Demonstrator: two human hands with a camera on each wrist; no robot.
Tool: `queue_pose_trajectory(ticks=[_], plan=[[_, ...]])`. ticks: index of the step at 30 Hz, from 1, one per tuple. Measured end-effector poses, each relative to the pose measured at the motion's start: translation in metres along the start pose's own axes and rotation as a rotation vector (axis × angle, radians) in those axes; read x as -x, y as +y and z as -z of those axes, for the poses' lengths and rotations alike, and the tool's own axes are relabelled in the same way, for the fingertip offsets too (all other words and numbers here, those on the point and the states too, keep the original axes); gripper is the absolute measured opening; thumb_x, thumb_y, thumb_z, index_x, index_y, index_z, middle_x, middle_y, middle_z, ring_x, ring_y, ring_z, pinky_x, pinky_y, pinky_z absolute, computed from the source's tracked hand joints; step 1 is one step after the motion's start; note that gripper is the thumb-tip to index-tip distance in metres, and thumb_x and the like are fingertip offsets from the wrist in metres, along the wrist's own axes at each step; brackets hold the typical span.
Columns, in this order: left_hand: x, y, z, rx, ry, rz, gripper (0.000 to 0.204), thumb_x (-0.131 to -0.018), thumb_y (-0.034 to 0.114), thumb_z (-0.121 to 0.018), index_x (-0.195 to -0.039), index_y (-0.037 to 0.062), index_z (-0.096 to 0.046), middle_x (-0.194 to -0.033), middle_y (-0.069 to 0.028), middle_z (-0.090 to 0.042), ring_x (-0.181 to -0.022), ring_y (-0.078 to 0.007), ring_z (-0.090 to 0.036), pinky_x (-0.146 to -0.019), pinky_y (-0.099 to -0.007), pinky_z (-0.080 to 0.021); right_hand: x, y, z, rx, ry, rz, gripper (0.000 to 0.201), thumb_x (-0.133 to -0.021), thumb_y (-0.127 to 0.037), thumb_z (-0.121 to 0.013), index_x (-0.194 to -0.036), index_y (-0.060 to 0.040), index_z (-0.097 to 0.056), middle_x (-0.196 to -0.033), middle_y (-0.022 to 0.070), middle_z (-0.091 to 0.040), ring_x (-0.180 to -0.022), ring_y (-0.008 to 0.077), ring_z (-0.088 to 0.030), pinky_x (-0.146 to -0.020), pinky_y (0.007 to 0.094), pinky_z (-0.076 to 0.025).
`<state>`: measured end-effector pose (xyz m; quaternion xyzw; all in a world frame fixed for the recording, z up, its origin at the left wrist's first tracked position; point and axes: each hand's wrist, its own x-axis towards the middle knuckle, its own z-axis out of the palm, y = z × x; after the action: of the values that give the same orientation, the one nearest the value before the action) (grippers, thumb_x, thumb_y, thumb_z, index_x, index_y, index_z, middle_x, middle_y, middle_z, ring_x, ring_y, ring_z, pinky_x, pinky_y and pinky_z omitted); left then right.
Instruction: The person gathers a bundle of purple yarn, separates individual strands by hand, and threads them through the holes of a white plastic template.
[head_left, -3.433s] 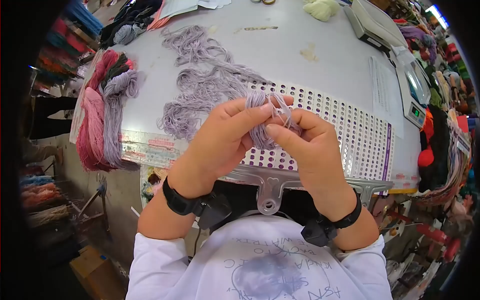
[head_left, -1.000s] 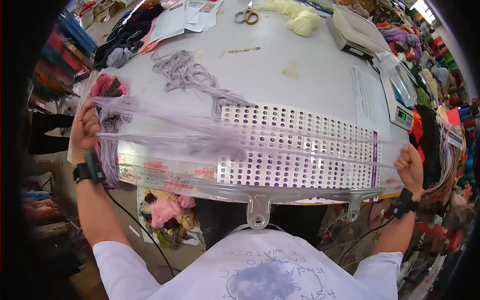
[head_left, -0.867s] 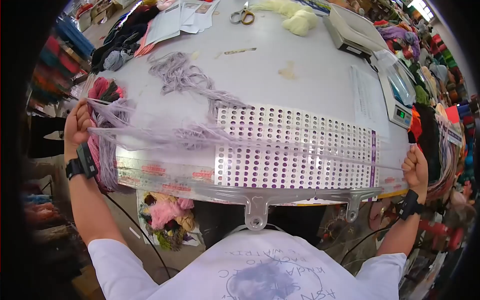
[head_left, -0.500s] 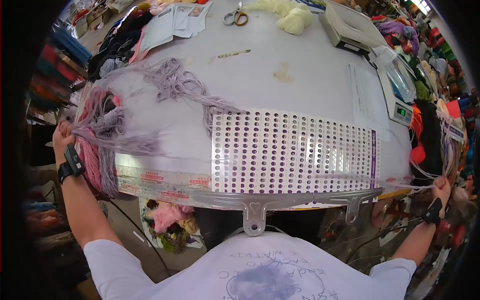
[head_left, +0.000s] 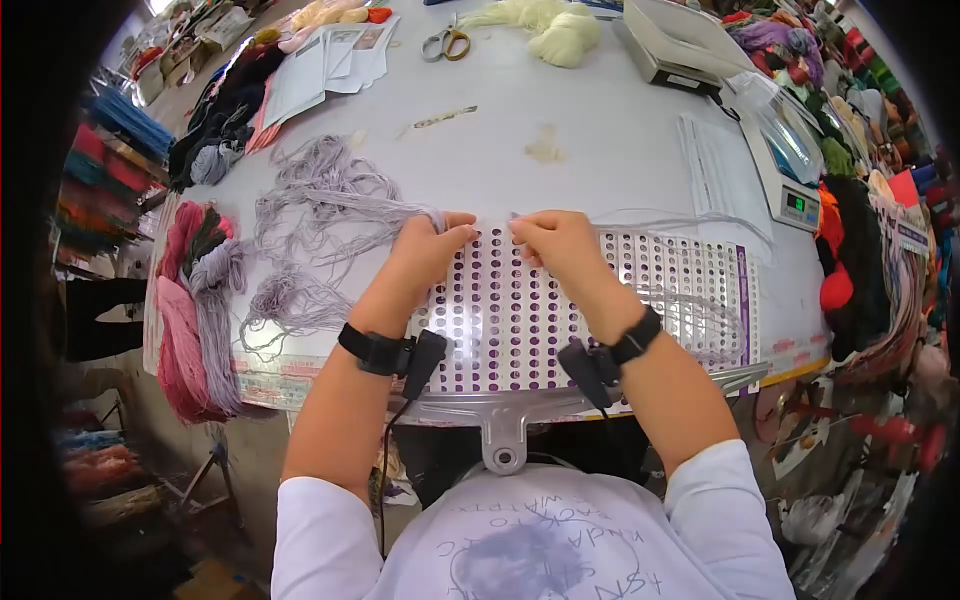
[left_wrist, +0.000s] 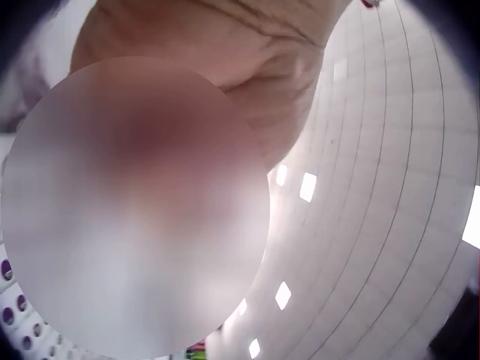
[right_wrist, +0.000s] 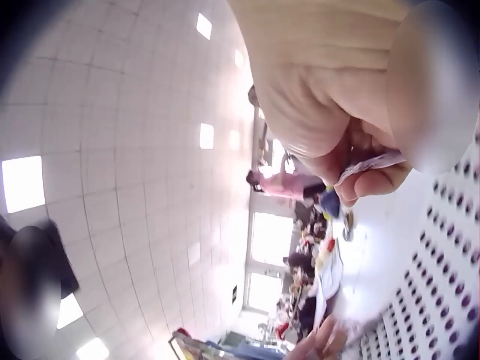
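In the head view my left hand (head_left: pixel 425 245) grips the end of a lilac yarn hank (head_left: pixel 335 200), whose loose coils spread over the table to its left. A short gap away, my right hand (head_left: pixel 565 245) pinches a few thin lilac strands (head_left: pixel 690 218) that loop out to the right across the holed card. Pale yarn (right_wrist: pixel 371 163) shows between the right thumb and fingers in the right wrist view. Both hands are above the white card (head_left: pixel 500 340) with rows of purple-ringed holes. The left wrist view shows mostly blurred palm (left_wrist: pixel 187 45); its fingertips are hidden.
Pink, dark and lilac skeins (head_left: pixel 190 310) hang over the table's left edge. Papers (head_left: pixel 335 60), scissors (head_left: pixel 445 45) and pale yellow yarn (head_left: pixel 565 38) lie at the back. A scale (head_left: pixel 795 205) stands at right. A metal hanger bar (head_left: pixel 505 405) runs along the front edge.
Half a second ago my hands were spread wide past both table sides, drawing lilac strands apart. Now they are close together at the middle, with the bulk left and few strands right.
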<state>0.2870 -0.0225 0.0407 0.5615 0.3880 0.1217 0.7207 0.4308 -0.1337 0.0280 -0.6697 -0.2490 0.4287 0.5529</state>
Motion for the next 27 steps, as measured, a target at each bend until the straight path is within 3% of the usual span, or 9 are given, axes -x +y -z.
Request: queue_pose_trajectory(ticks=[2, 5, 10, 12, 15, 19, 21, 23, 27], plan=[[-0.004, 0.001, -0.005, -0.373, 0.074, -0.026, 0.026, -0.080, 0.010, -0.057, -0.102, -0.0012, -0.064, -0.083, -0.0041, -0.063, -0.050, -0.0043, -0.043, -0.042, -0.0189, -0.032, -0.007, 0.011, -0.010, 0.136, 0.040, 0.038, 0.017, -0.079, -0.014, -0.066, -0.082, 0.0028, -0.066, -0.064, 0.0025, -0.060, -0.055, 0.0069, -0.053, -0.051, 0.0218, -0.044], [-0.027, -0.015, -0.003, -0.499, 0.070, -0.205, 0.022, -0.078, 0.009, -0.056, -0.096, -0.0008, -0.065, -0.075, -0.0025, -0.060, -0.049, -0.0052, -0.043, -0.041, -0.0209, -0.033, -0.014, 0.016, -0.015, 0.284, 0.101, 0.072, 0.015, -0.078, -0.013, -0.066, -0.079, 0.0024, -0.066, -0.064, 0.0033, -0.061, -0.055, 0.0073, -0.055, -0.051, 0.0230, -0.045], [-0.024, 0.002, -0.007, -0.355, -0.099, -0.032, 0.016, -0.080, 0.009, -0.057, -0.089, -0.0007, -0.066, -0.067, -0.0004, -0.057, -0.046, -0.0039, -0.042, -0.039, -0.0201, -0.031, -0.012, 0.020, -0.020, 0.267, 0.228, 0.050, 0.013, -0.077, -0.012, -0.066, -0.079, 0.0011, -0.067, -0.066, 0.0046, -0.063, -0.058, 0.0094, -0.058, -0.053, 0.0241, -0.046], [-0.022, 0.001, -0.009, -0.321, -0.126, -0.024, 0.015, -0.080, 0.008, -0.057, -0.087, -0.0006, -0.066, -0.065, 0.0000, -0.057, -0.045, -0.0035, -0.041, -0.039, -0.0198, -0.030, -0.006, 0.026, -0.024, 0.450, 0.323, 0.327, 0.012, -0.077, -0.009, -0.063, -0.083, -0.0003, -0.068, -0.069, 0.0060, -0.064, -0.063, 0.0118, -0.060, -0.058, 0.0249, -0.048], [-0.025, 0.000, -0.008, -0.282, -0.107, -0.073, 0.014, -0.081, 0.008, -0.057, -0.086, -0.0009, -0.066, -0.064, 0.0000, -0.057, -0.044, -0.0030, -0.041, -0.038, -0.0192, -0.029, 0.010, 0.030, -0.027, 0.528, 0.296, 0.484, 0.013, -0.075, -0.010, -0.060, -0.083, -0.0037, -0.068, -0.080, 0.0084, -0.064, -0.068, 0.0199, -0.061, -0.063, 0.0303, -0.048], [-0.034, -0.013, -0.007, -0.352, -0.027, -0.087, 0.017, -0.081, 0.013, -0.060, -0.087, -0.0011, -0.065, -0.063, -0.0006, -0.057, -0.045, -0.0047, -0.042, -0.039, -0.0196, -0.031, 0.012, 0.036, -0.016, 0.356, 0.216, 0.449, 0.018, -0.075, -0.010, -0.060, -0.090, -0.0046, -0.067, -0.085, 0.0093, -0.063, -0.070, 0.0201, -0.060, -0.064, 0.0314, -0.048], [-0.036, -0.012, -0.003, -0.410, 0.010, -0.125, 0.019, -0.081, 0.015, -0.060, -0.089, -0.0012, -0.065, -0.063, -0.0009, -0.057, -0.045, -0.0057, -0.043, -0.040, -0.0198, -0.032, 0.007, 0.028, -0.008, 0.229, 0.088, 0.166, 0.025, -0.075, -0.009, -0.059, -0.099, -0.0062, -0.066, -0.089, 0.0096, -0.060, -0.075, 0.0210, -0.059, -0.069, 0.0324, -0.048], [-0.032, 0.000, 0.015, -0.303, 0.354, -0.224, 0.024, -0.081, 0.019, -0.058, -0.092, -0.0014, -0.063, -0.064, -0.0017, -0.056, -0.048, -0.0082, -0.046, -0.043, -0.0217, -0.036, 0.004, 0.023, -0.003, 0.383, 0.095, 0.237, 0.028, -0.075, -0.010, -0.059, -0.102, -0.0069, -0.065, -0.088, 0.0102, -0.059, -0.078, 0.0224, -0.060, -0.071, 0.0336, -0.048], [-0.031, 0.011, 0.074, 0.346, 0.347, -0.318, 0.014, -0.083, 0.019, -0.052, -0.081, 0.0051, -0.056, -0.072, -0.0040, -0.056, -0.063, -0.0132, -0.053, -0.055, -0.0257, -0.045, -0.004, 0.013, 0.000, 0.888, 0.050, 0.377, 0.027, -0.075, -0.015, -0.060, -0.101, -0.0093, -0.066, -0.090, 0.0111, -0.057, -0.084, 0.0276, -0.059, -0.075, 0.0368, -0.048]])
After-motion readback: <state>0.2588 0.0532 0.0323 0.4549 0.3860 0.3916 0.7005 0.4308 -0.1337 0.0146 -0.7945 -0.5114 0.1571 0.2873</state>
